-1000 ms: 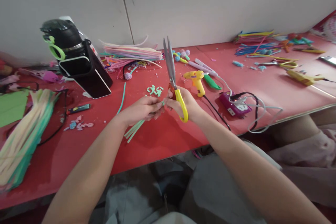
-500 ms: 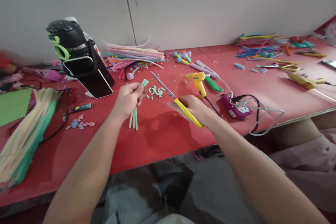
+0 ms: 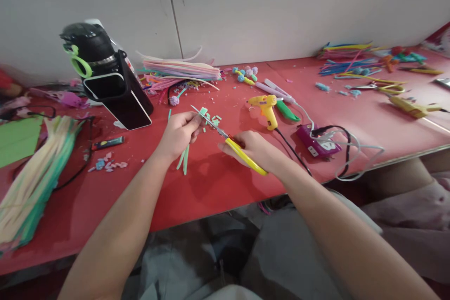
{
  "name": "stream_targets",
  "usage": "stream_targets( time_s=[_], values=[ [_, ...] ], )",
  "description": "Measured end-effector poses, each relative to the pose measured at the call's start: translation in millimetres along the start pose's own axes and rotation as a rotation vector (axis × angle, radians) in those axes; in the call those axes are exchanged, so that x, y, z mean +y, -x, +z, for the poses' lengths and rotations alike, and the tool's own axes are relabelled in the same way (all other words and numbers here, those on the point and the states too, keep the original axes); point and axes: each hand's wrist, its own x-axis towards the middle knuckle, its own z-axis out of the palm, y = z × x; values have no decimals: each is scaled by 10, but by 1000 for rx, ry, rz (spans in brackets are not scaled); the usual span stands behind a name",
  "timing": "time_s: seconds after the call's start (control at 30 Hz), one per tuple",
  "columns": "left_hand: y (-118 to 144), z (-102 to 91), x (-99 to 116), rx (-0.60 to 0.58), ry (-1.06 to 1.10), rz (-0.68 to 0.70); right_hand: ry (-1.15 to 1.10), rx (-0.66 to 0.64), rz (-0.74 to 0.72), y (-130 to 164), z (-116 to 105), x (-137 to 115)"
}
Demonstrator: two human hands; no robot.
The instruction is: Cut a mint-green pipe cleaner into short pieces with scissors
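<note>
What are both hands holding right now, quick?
Left hand: closed around a bunch of green pipe cleaners.
Right hand: closed on the yellow-handled scissors, blades at the bunch's top end.

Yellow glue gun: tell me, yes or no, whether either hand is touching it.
No. The yellow glue gun lies on the red table, apart from the right hand holding the scissors.

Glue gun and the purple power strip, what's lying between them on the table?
In the head view, the yellow glue gun's black cord crosses bare red table left of the power strip; a white cable runs behind.
</note>
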Motion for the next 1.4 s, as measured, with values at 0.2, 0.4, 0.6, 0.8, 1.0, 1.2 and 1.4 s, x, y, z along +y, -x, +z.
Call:
stream_targets(
  time_s=[0.2,0.4,0.6,0.8,1.0,1.2,1.4],
  values=[
    [-10,15,68,-42,-141,20,50,27,23,3,-13,-13],
    [-1,15,210,-118,-92,-110,115,4,24,110,-47,-54],
    [-67,2,131,-152,-43,-317,299,-79,163,50,-29,-99],
    [-213,-9,-17,-133,48,-468,319,-238,254,-153,-68,-154],
    [-293,-43,-92,-166,66,-511,311,-388,309,-236,-116,-219],
    [-298,-41,-89,-179,63,-527,332,-375,336,-253,-87,-220],
    [-290,-47,-124,-186,40,-538,348,-242,276,-334,0,-88]
  ],
)
